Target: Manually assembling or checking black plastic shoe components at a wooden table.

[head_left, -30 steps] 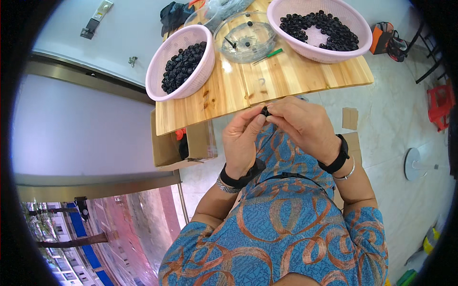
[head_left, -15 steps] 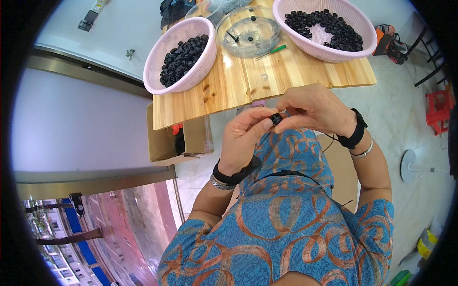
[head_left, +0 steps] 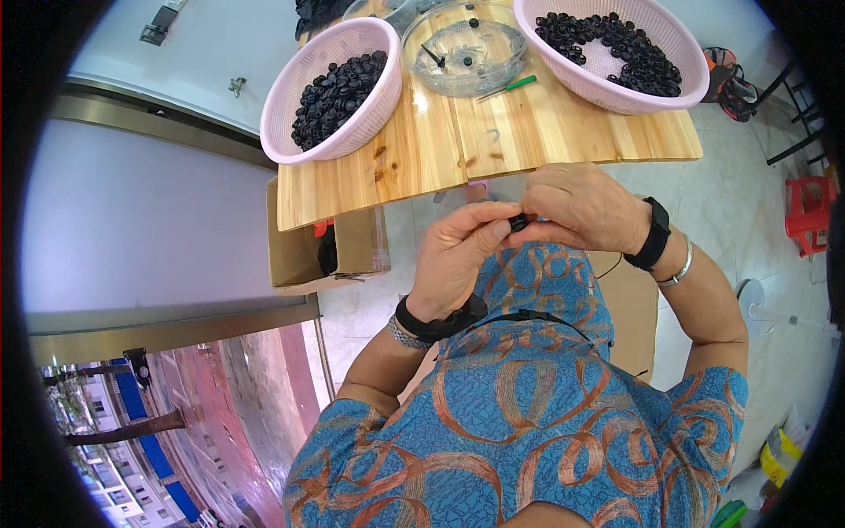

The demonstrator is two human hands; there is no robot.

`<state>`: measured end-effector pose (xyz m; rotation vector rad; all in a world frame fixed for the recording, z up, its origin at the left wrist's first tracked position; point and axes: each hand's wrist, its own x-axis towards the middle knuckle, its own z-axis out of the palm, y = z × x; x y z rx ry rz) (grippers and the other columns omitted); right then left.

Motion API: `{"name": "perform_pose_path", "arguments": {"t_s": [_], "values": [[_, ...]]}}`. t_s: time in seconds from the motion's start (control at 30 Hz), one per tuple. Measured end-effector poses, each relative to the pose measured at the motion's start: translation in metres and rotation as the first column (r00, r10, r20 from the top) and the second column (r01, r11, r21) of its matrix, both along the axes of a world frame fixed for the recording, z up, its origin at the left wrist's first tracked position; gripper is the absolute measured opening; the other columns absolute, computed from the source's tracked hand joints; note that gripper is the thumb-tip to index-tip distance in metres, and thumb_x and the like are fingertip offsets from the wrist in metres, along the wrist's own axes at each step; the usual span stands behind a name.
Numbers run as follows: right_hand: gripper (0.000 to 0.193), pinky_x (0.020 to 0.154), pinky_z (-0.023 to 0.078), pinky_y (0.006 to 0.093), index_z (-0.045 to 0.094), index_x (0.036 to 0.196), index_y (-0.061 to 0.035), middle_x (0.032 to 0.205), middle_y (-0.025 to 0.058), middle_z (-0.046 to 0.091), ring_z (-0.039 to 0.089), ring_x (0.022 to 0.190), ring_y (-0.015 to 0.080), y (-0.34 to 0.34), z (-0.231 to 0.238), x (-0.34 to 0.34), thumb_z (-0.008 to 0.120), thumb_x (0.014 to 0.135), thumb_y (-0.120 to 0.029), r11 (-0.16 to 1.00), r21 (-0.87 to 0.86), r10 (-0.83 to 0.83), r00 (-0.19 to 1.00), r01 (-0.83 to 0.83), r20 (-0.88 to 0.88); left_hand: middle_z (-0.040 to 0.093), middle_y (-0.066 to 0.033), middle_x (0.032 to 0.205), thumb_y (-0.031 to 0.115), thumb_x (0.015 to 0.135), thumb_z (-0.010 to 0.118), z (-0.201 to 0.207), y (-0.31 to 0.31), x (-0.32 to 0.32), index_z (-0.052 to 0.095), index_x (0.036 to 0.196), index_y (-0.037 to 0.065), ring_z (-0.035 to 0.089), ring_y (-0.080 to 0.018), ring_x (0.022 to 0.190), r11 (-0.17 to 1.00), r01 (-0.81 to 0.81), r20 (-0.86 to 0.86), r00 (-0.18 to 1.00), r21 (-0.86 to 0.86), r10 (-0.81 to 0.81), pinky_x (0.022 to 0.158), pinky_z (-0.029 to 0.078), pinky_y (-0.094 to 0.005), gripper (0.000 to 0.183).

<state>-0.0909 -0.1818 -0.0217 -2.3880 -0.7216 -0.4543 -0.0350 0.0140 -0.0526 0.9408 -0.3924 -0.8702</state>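
Head view: recorded a wooden table [head_left: 422, 141] across the top, front edge just beyond the hands. On its right side, noted a pink basket [head_left: 607, 99] with a loose spread of black rings [head_left: 647, 70] and a bare patch near the middle. On its left side, noted another pink basket [head_left: 378, 106], narrower in view, with a heap of black knobs [head_left: 339, 97]. Below the table's left end, found an open cardboard box [head_left: 359, 245] with something red and something dark inside. Between baskets, logged a round clear tray [head_left: 449, 84] with a few black bits in it. Over the lap, observed left hand [head_left: 453, 260] and right hand [head_left: 585, 207] together, fingertips clamped on one item. Near the tray, on bare wood, logged a green-handled tool [head_left: 521, 84]. Smallest: small black part [head_left: 519, 223], pinched by left thumb and forefinger, gripped by right fingers from the opposite side; held in the air, well apart from both baskets. Mostly covered; cannot tell exact shape.
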Motion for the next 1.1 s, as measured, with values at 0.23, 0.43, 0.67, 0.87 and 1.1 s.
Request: {"name": "perform_pose_path", "arguments": {"t_s": [0.23, 0.43, 0.67, 0.87, 1.1], "values": [[0.030, 0.050, 0.040, 0.0295, 0.051, 0.074, -0.0055, 0.063, 0.0065, 0.049, 0.048, 0.054, 0.0202, -0.006, 0.000, 0.012, 0.068, 0.074, -0.030, 0.980, 0.190, -0.024, 0.986, 0.055, -0.163, 0.060, -0.0109, 0.103, 0.005, 0.089, 0.050, 0.001, -0.008, 0.009, 0.054, 0.112, -0.002, 0.058, -0.0163, 0.093, 1.000, -0.010, -0.106, 0.994, 0.003, 0.010, 0.084, 0.048, -0.0281, 0.024], [0.026, 0.045, 0.034, 0.0211, 0.059, 0.081, -0.0034, 0.059, -0.0012, 0.051, 0.044, 0.051, 0.0060, -0.009, -0.001, 0.004, 0.075, 0.070, -0.020, 0.798, 0.583, 0.003, 0.966, 0.152, -0.257, 0.061, -0.0074, 0.098, 0.001, 0.085, 0.053, 0.036, 0.006, 0.053, 0.056, 0.106, 0.000, 0.058, -0.0130, 0.087, 0.952, -0.305, 0.183, 0.937, 0.015, 0.297, 0.078, 0.048, -0.0247, 0.021], [0.018, 0.040, 0.032, 0.0168, 0.057, 0.083, -0.0017, 0.057, -0.0016, 0.050, 0.048, 0.047, 0.0031, -0.017, -0.018, -0.007, 0.071, 0.076, -0.011, 0.723, 0.617, -0.039, 0.910, 0.311, -0.413, 0.059, -0.0028, 0.096, -0.003, 0.079, 0.058, 0.115, 0.047, 0.153, 0.060, 0.102, 0.000, 0.053, -0.0092, 0.089, 0.803, -0.558, 0.797, 0.572, 0.207, 0.192, 0.080, 0.043, -0.0216, 0.023], [0.015, 0.041, 0.033, 0.0189, 0.058, 0.080, -0.0027, 0.057, -0.0011, 0.050, 0.044, 0.047, 0.0046, -0.023, -0.021, 0.003, 0.069, 0.078, -0.013, 0.776, 0.563, -0.047, 0.917, 0.283, -0.397, 0.060, -0.0077, 0.105, 0.004, 0.080, 0.056, 0.148, 0.018, 0.228, 0.061, 0.104, 0.005, 0.054, -0.0156, 0.098, 0.735, -0.621, 0.962, 0.151, 0.272, -0.228, 0.084, 0.043, -0.0276, 0.025], [0.020, 0.045, 0.037, 0.0262, 0.058, 0.079, -0.0032, 0.058, 0.0035, 0.050, 0.047, 0.049, 0.0147, -0.034, -0.023, 0.021, 0.071, 0.074, -0.019, 0.842, 0.457, -0.076, 0.903, 0.285, -0.422, 0.064, -0.0097, 0.088, 0.017, 0.079, 0.058, 0.148, -0.107, 0.268, 0.063, 0.095, 0.003, 0.060, -0.0179, 0.083, 0.612, -0.413, 0.663, -0.027, 0.674, -0.748, 0.073, 0.046, -0.0283, 0.022]]}}
